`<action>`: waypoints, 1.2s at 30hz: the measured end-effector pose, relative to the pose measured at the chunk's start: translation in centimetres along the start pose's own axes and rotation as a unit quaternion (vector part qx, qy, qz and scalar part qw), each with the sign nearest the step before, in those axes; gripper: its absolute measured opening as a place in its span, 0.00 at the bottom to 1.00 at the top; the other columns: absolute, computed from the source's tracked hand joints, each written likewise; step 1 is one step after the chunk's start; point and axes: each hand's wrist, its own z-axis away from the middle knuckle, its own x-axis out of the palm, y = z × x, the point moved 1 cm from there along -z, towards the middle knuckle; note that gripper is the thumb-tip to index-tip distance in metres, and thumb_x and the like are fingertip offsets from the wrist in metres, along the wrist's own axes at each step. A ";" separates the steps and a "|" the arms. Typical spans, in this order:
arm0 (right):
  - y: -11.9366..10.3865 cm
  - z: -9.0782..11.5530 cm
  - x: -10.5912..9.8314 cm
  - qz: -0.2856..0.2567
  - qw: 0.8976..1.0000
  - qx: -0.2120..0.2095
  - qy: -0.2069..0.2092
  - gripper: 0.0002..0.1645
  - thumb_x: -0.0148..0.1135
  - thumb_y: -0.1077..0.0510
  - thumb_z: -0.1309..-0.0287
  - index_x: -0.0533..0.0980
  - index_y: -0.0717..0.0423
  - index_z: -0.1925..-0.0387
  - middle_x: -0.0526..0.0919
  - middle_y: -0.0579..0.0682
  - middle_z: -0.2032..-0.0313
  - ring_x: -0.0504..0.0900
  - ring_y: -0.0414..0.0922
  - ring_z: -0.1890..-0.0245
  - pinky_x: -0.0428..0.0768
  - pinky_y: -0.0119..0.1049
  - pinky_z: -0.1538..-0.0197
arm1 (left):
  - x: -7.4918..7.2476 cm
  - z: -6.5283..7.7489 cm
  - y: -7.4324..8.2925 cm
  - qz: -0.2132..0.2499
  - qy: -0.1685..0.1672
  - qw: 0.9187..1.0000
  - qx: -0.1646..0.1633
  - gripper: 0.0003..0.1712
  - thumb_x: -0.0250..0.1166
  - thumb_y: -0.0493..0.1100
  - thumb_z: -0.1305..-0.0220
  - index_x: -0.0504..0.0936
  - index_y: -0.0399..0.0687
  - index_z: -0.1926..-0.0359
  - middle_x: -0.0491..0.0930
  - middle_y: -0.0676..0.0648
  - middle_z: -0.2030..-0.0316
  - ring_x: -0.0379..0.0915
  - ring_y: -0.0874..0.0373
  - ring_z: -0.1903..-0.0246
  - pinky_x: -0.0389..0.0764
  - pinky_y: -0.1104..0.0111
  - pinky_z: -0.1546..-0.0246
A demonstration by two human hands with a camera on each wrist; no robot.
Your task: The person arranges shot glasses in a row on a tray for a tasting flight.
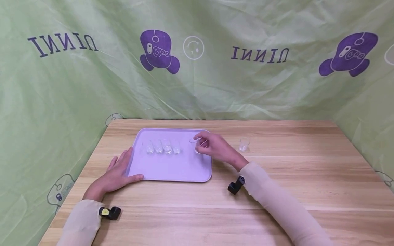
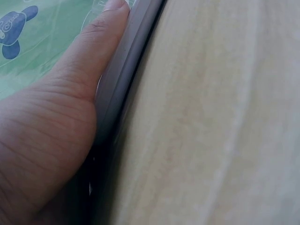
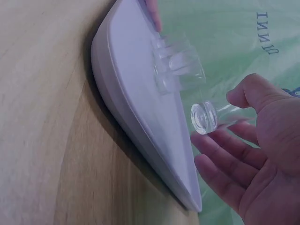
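Note:
A small clear shot glass [image 3: 204, 118] is pinched between the thumb and fingers of my right hand [image 1: 214, 147], over the right part of a pale purple tray [image 1: 172, 171]. Its thick base shows in the right wrist view, apart from the tray surface. My left hand [image 1: 114, 176] lies at the tray's near left corner with fingers extended. Its thumb [image 2: 89, 56] touches the tray rim in the left wrist view. Several more shot glasses [image 1: 167, 147] stand upright in a row on the tray, left of the held one.
One more shot glass [image 1: 244, 146] stands on the wooden table [image 1: 277, 184] to the right of the tray, beyond my right forearm. A green printed curtain [image 1: 215, 89] hangs behind the table and along its sides.

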 end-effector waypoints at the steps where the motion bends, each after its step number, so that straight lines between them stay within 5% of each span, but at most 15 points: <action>1: 0.0 -0.1 0.2 0.004 1.000 -0.002 -0.001 0.16 0.66 0.65 0.38 0.81 0.64 0.48 0.86 0.50 0.60 0.85 0.45 0.58 0.84 0.36 0.53 | 0.0 0.0 0.0 0.000 0.000 1.000 0.000 0.69 0.71 0.62 0.38 0.34 0.33 0.20 0.40 0.28 0.21 0.32 0.33 0.22 0.28 0.41 0.27; 18: 0.0 -1.9 1.7 -0.019 0.999 0.020 -0.038 0.11 0.72 0.67 0.39 0.78 0.63 0.58 0.85 0.55 0.55 0.86 0.48 0.54 0.83 0.33 0.49 | 0.0 -0.1 0.0 0.000 0.001 1.000 -0.001 0.69 0.71 0.62 0.38 0.35 0.32 0.20 0.40 0.28 0.21 0.32 0.33 0.22 0.28 0.41 0.27; 36: -0.1 -2.8 2.9 -0.005 0.998 0.044 -0.047 0.13 0.73 0.67 0.40 0.80 0.61 0.54 0.86 0.53 0.54 0.87 0.47 0.55 0.83 0.32 0.50 | 0.0 0.0 0.0 0.000 0.002 1.000 0.001 0.69 0.72 0.62 0.38 0.34 0.32 0.20 0.40 0.28 0.21 0.32 0.32 0.22 0.27 0.41 0.27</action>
